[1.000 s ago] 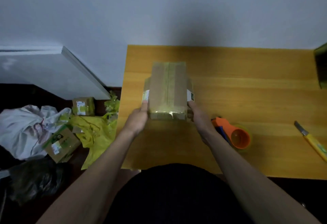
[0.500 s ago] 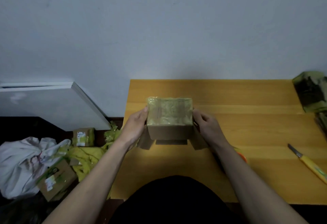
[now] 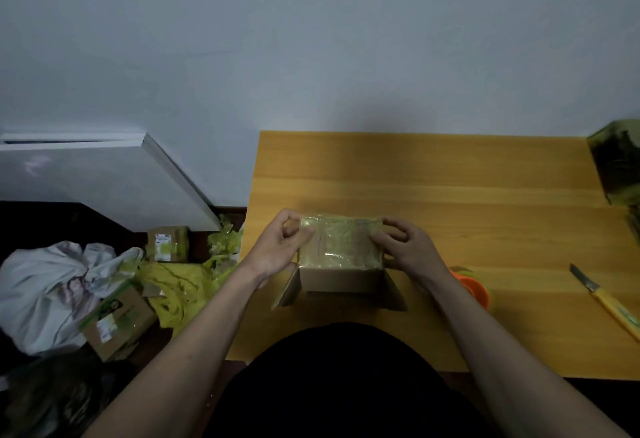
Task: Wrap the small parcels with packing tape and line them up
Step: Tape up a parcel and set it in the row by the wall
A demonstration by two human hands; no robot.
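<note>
A small cardboard parcel (image 3: 341, 257) sits at the centre of the frame, at the near left part of the wooden table (image 3: 467, 195), with its taped, glossy face turned up and toward the camera and two loose flaps splayed out below it on either side. The left hand (image 3: 277, 250) is at the parcel's upper left corner, fingers curled and thumb and fingertips pinching at the tape edge there. The right hand (image 3: 405, 247) mirrors it at the upper right corner, fingers bent over the top edge and gripping the parcel. Just to the right of the right wrist, partly hidden behind the forearm, an orange tape dispenser (image 3: 472, 287) rests on the table. Further right, near the frame's right edge, a yellow-handled knife (image 3: 607, 300) lies diagonally on the wood. A dark, shiny wrapped package (image 3: 618, 164) stands at the table's far right corner. On the floor in the lower left of the frame lie two more cardboard boxes (image 3: 116, 320) with labels, crumpled yellow tape scraps (image 3: 183, 285) and a white plastic bag (image 3: 45, 292). A white board (image 3: 86, 174) leans against the wall at centre left.
</note>
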